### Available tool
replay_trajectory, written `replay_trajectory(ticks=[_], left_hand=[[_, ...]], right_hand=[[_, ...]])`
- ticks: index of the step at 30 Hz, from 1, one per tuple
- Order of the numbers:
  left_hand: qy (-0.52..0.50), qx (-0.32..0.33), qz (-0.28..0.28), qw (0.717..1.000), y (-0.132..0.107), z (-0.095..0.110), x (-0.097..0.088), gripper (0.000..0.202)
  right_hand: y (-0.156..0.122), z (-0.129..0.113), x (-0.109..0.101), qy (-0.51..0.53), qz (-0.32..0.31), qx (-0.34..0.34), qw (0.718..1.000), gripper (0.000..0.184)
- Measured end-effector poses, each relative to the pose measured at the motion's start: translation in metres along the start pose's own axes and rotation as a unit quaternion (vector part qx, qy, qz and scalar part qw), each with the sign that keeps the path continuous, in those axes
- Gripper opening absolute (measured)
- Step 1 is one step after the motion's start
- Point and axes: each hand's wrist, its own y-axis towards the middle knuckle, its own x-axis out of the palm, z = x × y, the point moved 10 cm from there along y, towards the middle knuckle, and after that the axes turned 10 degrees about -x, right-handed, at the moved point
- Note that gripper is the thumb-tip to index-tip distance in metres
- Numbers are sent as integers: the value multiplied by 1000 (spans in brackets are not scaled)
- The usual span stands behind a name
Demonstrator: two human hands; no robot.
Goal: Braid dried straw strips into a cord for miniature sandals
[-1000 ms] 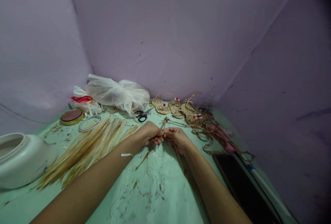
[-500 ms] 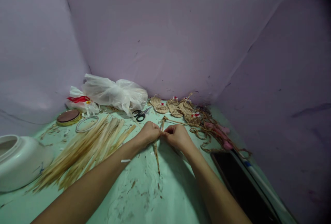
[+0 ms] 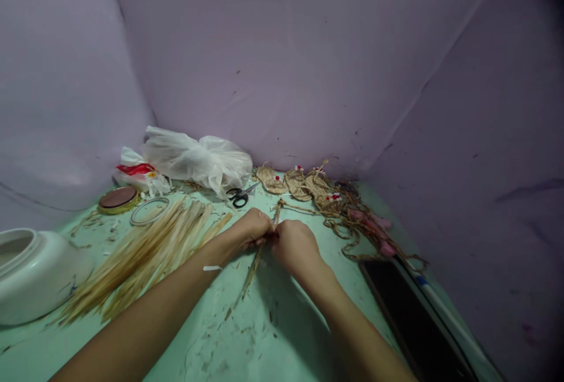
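My left hand [image 3: 256,228] is closed around a thin brown fibre cord [image 3: 277,213], close to the middle of the green surface. Right against it, my right hand [image 3: 296,244] pinches the same cord; its fingertips are mostly hidden behind the back of the hand. Loose fibre ends [image 3: 251,276] hang below the hands toward me. Above them the cord bends at a knot-like top and runs right toward woven fibre pieces [image 3: 321,189] with red and white beads. Scissors [image 3: 239,197] with black handles lie beyond my left hand.
Pale fibre strips [image 3: 145,253] spread to the left, beside a white ceramic pot [image 3: 39,276]. Behind lie a ring [image 3: 150,211], a round tin [image 3: 118,200] and a white plastic bag [image 3: 198,161]. At right are tangled brown cords [image 3: 352,226] and a dark flat object [image 3: 414,317].
My right hand has turned over and moved slightly down and left, its back now showing. The loose fibre ends have swung left.
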Motion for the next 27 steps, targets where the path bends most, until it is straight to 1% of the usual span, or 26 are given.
replay_trajectory(ticks=[4,7,9,11,12,13,14,15,16,17,18,20,21,22,23,25,27], left_hand=[[21,17,-20,999,7,-3,0,10],[6,17,-53,998,11,-5,2,13],[-8,16,-67,998,11,-4,2,12],[-13,11,-72,997,10,-3,0,8],[-18,10,-74,997,9,-3,-1,6],[-28,9,-80,996,8,-2,-1,4],[-41,10,-89,995,7,-1,-1,4],[-54,14,-101,993,6,1,-1,5],[-68,16,-112,991,5,2,0,6],[-77,18,-122,989,5,3,1,7],[-82,19,-131,988,4,3,1,8],[-87,23,-138,986,4,4,2,10],[-86,26,-139,986,4,5,2,10],[-82,26,-138,987,5,4,3,10],[-74,26,-135,988,6,4,3,10],[-43,22,-115,992,7,2,3,9],[4,28,-83,996,8,2,1,10]], right_hand=[[-6,-18,2,-4,-30,-30,999,26],[-10,-27,4,32,-58,-60,996,28],[-9,-27,4,75,-73,-85,991,25],[-6,-19,7,137,-92,-98,981,19],[-2,-11,8,175,-94,-90,976,18],[3,1,8,215,-85,-68,970,17],[9,17,6,254,-52,-32,965,17],[13,35,2,294,-1,14,956,17],[16,49,2,344,42,55,936,17],[18,58,7,404,62,89,908,18],[18,60,17,473,56,118,871,16],[19,48,40,596,1,141,790,11],[18,38,49,636,-30,141,758,9],[17,30,55,656,-54,135,740,9],[17,24,59,661,-70,129,736,10],[17,24,64,645,-78,124,750,14],[18,30,69,629,-72,128,764,15]])
